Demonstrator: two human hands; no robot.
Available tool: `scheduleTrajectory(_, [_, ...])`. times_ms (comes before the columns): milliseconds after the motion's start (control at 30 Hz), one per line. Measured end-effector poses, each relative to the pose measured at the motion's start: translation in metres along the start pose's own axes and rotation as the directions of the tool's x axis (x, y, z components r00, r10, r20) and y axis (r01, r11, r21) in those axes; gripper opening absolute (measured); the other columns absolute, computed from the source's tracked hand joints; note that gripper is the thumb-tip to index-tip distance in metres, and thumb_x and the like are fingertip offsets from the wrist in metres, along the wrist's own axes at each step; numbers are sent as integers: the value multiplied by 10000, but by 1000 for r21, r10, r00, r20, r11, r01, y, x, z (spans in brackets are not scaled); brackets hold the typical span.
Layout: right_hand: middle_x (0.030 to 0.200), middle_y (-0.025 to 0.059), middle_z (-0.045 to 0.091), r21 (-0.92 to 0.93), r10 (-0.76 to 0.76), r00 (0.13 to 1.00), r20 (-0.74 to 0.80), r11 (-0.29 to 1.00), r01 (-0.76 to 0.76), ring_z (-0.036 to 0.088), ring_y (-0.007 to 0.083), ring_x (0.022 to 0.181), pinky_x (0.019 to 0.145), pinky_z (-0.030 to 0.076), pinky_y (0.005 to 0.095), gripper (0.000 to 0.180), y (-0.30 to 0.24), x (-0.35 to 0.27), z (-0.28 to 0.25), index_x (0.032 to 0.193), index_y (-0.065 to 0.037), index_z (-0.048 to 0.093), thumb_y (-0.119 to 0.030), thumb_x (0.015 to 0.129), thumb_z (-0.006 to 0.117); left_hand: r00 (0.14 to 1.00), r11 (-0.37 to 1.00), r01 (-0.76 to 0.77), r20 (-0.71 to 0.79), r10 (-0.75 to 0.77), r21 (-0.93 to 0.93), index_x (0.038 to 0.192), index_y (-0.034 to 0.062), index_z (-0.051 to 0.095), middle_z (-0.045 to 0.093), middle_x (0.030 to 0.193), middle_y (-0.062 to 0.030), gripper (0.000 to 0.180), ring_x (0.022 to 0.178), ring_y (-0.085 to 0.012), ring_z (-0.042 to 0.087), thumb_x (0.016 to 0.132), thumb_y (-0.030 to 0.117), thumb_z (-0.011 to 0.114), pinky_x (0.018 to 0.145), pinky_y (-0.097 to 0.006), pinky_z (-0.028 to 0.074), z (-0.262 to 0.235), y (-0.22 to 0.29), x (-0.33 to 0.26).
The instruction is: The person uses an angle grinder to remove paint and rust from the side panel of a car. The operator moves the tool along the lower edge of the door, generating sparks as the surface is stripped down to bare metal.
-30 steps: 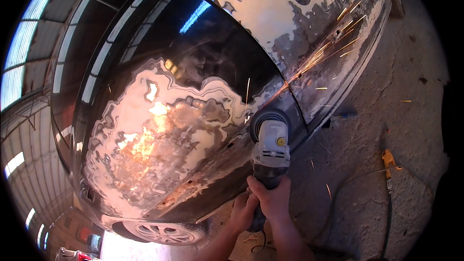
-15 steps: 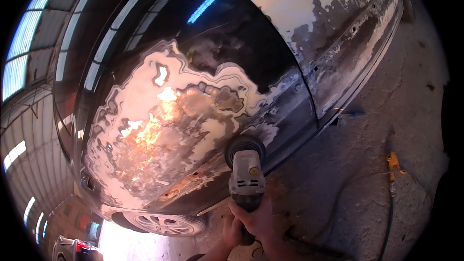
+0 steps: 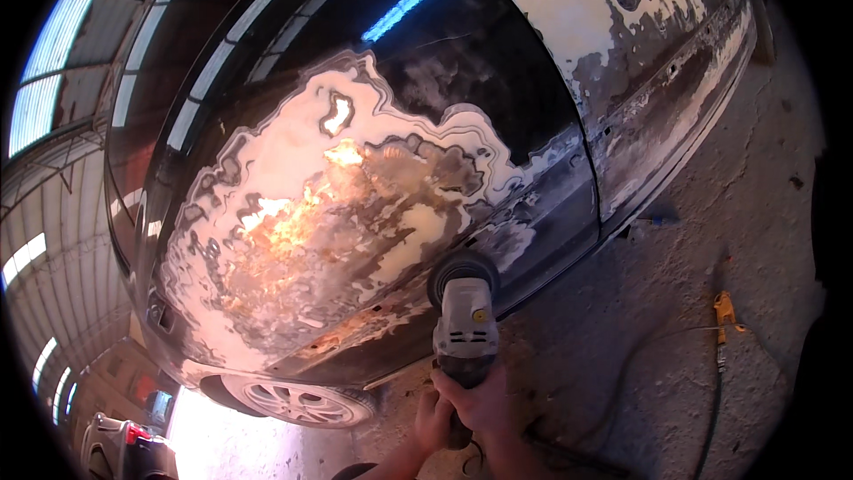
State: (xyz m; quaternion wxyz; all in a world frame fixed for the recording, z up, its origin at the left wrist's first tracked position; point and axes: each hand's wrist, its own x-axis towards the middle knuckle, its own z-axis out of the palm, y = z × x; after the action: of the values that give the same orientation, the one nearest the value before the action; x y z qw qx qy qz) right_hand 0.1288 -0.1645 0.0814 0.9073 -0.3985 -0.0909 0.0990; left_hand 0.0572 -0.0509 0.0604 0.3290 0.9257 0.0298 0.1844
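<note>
My right hand point(image 3: 481, 402) wraps round the body of a grey angle grinder point(image 3: 466, 320). Beside it, my left hand point(image 3: 433, 418) is closed round the lower grip of the same tool. The grinder's dark round head point(image 3: 462, 276) rests against or very near the lower part of a black car panel point(image 3: 533, 213); whether it touches cannot be made out. Above and left of the head spreads a large sanded patch point(image 3: 293, 151) of pale filler, grey rings and bare metal, with bright glare on it. The disc's working face is hidden.
A wheel point(image 3: 298, 400) sits at the panel's lower left. Another sanded panel point(image 3: 569, 13) continues at the upper right, past a dark seam. On the concrete floor point(image 3: 657, 302) lie a yellow-orange connector point(image 3: 725, 309) and dark cables. Another vehicle point(image 3: 124, 449) stands lower left.
The view has shifted, so the car's upper part appears further right. The grinder and both hands sit slightly further right in the picture, the grip unchanged.
</note>
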Motion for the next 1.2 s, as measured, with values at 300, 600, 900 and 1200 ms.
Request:
scheduleTrajectory(300, [769, 54, 648, 65, 80, 996, 28, 995, -82, 611, 124, 684, 635, 494, 289, 292, 14, -2, 7, 853, -2, 624, -187, 672, 760, 973, 978, 160, 186, -133, -133, 1098, -15, 509, 553, 993, -217, 347, 826, -392, 543, 846, 225, 511, 692, -390, 454, -14, -26, -9])
scheduleTrajectory(600, [864, 80, 642, 18, 77, 992, 99, 997, -79, 614, 150, 762, 686, 490, 305, 379, 47, -15, 19, 951, 3, 599, -172, 662, 770, 947, 932, 278, -98, -307, -234, 951, -44, 552, 597, 871, -181, 428, 799, -277, 578, 833, 367, 540, 669, -374, 456, -2, -31, -44])
scheduleTrajectory(900, [888, 71, 570, -190, 165, 959, 232, 974, -122, 583, 140, 698, 601, 483, 283, 557, 64, -24, 26, 1118, -8, 441, -31, 647, 738, 885, 830, 307, -182, -429, -465, 882, -62, 567, 602, 752, -132, 484, 729, -202, 572, 831, 416, 518, 646, -350, 453, 10, -79, -71])
scheduleTrajectory(1200, [875, 40, 605, -117, 107, 972, 211, 990, -83, 583, 106, 715, 626, 481, 276, 360, 68, -27, 37, 968, -24, 567, -51, 656, 745, 888, 835, 302, -182, -421, -460, 831, -53, 579, 588, 693, -113, 452, 701, -191, 568, 812, 393, 513, 615, -345, 450, -2, -66, -66])
